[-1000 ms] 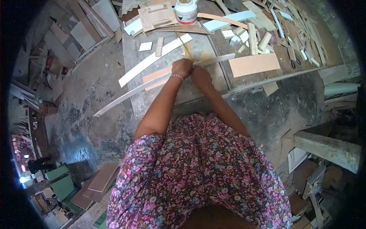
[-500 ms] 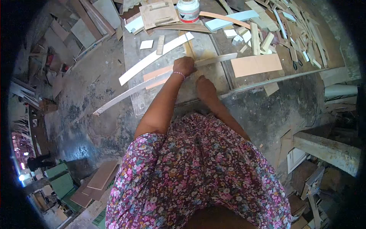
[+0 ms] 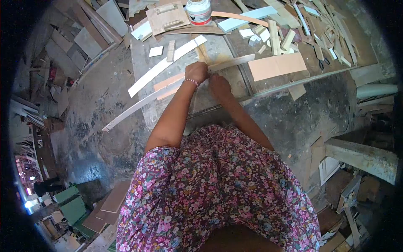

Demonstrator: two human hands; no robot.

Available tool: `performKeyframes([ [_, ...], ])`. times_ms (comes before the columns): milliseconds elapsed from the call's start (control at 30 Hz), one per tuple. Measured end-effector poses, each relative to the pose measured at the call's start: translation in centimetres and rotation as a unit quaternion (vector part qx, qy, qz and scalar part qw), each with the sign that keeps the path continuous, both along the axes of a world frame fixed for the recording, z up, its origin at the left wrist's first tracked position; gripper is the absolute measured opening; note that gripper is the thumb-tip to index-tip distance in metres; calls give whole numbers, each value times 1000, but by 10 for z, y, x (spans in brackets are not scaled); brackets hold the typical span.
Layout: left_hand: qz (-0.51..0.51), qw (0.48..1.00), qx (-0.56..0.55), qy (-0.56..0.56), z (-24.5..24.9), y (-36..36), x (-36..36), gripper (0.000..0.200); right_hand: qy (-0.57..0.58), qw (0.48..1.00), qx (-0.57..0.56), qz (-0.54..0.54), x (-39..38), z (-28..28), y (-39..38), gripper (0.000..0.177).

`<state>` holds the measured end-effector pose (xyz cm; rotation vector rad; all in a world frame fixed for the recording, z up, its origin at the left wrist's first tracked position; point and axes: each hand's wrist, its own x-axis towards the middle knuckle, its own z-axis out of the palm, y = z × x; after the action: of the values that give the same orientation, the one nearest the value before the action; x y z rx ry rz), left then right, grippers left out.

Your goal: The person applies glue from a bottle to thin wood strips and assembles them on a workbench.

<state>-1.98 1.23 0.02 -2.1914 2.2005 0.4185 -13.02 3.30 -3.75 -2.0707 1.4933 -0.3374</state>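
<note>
A long, thin pale wooden strip (image 3: 136, 108) runs slantwise across the table, its lower left end sticking out past the edge. My left hand (image 3: 196, 72) is wrapped around the strip's middle. Close beside it, my right hand (image 3: 220, 87) is closed at the strip's near side; whatever its fingers pinch is hidden. Under the strip lies a peach-coloured piece (image 3: 168, 80), partly covered. Beyond it lies a wider white strip (image 3: 161, 68), with a small wooden block (image 3: 171, 51) against it and a white square (image 3: 155, 51) nearby.
On the table (image 3: 233, 82) are a white tub (image 3: 199, 11), a peach panel (image 3: 278, 66), scissors (image 3: 323, 63) and many wood offcuts (image 3: 275, 38). Boards (image 3: 90, 27) lean at the far left. A rough beam (image 3: 362, 158) juts in at the right.
My right hand has moved up and left, closer to my left hand and the strip. The view has shifted slightly; my left hand keeps its hold on the strip.
</note>
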Motion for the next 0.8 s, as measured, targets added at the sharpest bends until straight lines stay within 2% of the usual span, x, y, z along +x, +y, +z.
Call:
performKeyframes([
  [167, 12, 1000, 7, 7, -5, -2, 0, 23, 17, 999, -8, 35, 1, -23, -9, 26],
  [267, 21, 1000, 16, 11, 1, -4, 0, 24, 54, 998, 26, -26, -9, 12, 17, 19],
  [367, 12, 1000, 4, 1, -8, 3, 0, 23, 94, 995, -17, 19, -16, 20, 27, 19],
  [567, 2, 1000, 1, -16, 0, 3, -5, 19, 11, 999, 30, -39, -8, 6, 16, 21],
  [667, 4, 999, -31, -9, -5, 5, -1, 19, 13, 998, -45, 50, -2, 17, 0, 22],
  [733, 8, 997, -70, 16, -12, 2, 3, 18, 8, 1000, -3, 14, 3, 22, -2, 23],
  [800, 10, 999, -34, 8, -13, -3, 4, 18, 12, 1000, 6, -3, 1, 17, -6, 23],
])
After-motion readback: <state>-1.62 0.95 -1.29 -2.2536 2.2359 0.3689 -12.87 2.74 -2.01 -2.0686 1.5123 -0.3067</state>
